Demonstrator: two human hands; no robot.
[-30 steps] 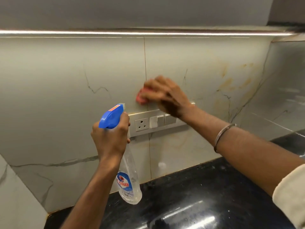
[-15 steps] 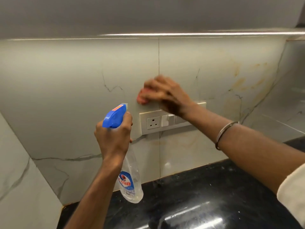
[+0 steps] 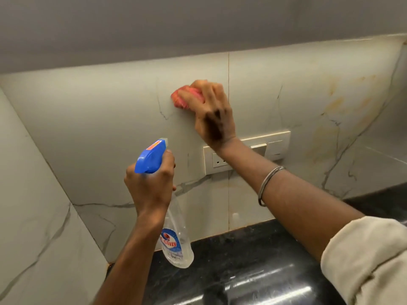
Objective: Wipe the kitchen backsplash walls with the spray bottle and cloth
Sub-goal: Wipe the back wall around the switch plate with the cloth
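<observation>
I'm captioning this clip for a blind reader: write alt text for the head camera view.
The right hand holds a crumpled pink cloth against the pale marble-look backsplash wall, above a cream switch-and-socket plate. The left hand grips a clear spray bottle with a blue trigger head over the black countertop.

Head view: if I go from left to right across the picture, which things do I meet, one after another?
bottle → cloth → switch plate → sleeve
</observation>
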